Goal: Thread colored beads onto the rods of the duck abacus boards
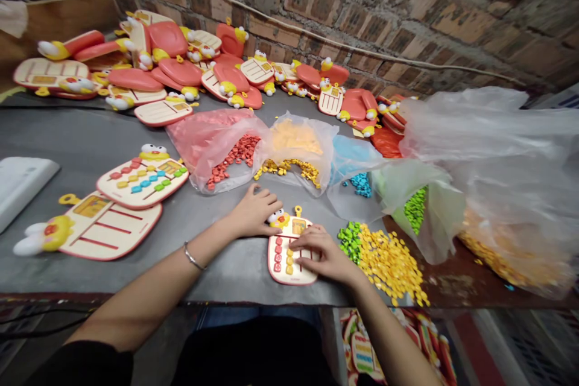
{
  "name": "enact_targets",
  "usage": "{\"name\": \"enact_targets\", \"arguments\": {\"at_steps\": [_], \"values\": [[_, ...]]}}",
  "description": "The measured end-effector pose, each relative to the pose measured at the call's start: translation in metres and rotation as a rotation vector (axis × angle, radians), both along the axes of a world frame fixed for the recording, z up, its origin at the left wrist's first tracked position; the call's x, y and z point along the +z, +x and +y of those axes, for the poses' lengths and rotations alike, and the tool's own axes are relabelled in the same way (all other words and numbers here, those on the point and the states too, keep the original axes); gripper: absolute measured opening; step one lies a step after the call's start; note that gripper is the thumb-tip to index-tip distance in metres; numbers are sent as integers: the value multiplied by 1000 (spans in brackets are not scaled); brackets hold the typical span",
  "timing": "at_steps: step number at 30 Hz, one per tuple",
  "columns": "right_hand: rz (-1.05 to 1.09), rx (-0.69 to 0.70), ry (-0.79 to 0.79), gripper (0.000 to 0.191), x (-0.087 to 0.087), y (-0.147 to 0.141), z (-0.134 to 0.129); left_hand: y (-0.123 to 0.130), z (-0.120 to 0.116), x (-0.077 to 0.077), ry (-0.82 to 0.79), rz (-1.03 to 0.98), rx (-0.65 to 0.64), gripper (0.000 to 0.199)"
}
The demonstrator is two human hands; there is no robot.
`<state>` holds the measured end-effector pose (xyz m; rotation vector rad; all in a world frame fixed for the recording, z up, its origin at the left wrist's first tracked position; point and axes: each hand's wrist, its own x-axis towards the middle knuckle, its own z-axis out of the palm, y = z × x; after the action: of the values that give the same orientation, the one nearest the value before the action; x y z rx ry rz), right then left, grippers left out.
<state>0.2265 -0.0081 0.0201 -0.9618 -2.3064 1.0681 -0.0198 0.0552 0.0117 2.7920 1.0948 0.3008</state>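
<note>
A cream duck-headed board lies near the table's front edge, with red beads in its left column and yellow beads beside them. My right hand is over the board's right half, its bent fingertips at the yellow column; whether a bead is between them is hidden. At the duck head, my left hand rests with thumb near the board's top left and fingers apart, holding nothing. Loose green beads and yellow beads lie right of the board.
Plastic bags of red, yellow, blue and green beads stand behind my hands. A filled board overlaps a bare one at left. Many boards are piled along the brick wall.
</note>
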Motion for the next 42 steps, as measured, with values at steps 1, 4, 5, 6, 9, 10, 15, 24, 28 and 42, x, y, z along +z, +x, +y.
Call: {"name": "enact_targets", "arguments": {"at_steps": [1, 4, 5, 6, 9, 10, 15, 24, 28, 42], "values": [[8, -19, -16, 20, 4, 3, 2, 0, 0, 0, -1, 3, -2, 39], [37, -182, 7, 17, 12, 9, 19, 0, 0, -1, 3, 1, -6, 38], [34, -237, 50, 16, 13, 10, 30, 0, 0, -1, 5, 1, -5, 38], [21, -273, 108, 15, 13, 10, 42, 0, 0, -1, 7, 4, -4, 38], [-71, -269, 292, 17, 6, 5, 88, 0, -1, 1, 13, 14, 2, 38], [-118, -257, 340, 20, 1, 2, 104, -1, -1, 2, 14, 15, 3, 38], [-393, -298, 461, 19, -24, -20, 163, -2, 0, 2, 19, 10, -2, 39], [-46, -354, 382, 8, -7, 2, 121, -2, 0, 1, 13, 0, 0, 38], [89, -362, 211, 10, 0, 13, 63, -2, -1, 2, 9, -5, 6, 37], [-185, -321, 403, 19, -12, 12, 21, -1, 0, 2, 6, -4, 18, 36]]}}
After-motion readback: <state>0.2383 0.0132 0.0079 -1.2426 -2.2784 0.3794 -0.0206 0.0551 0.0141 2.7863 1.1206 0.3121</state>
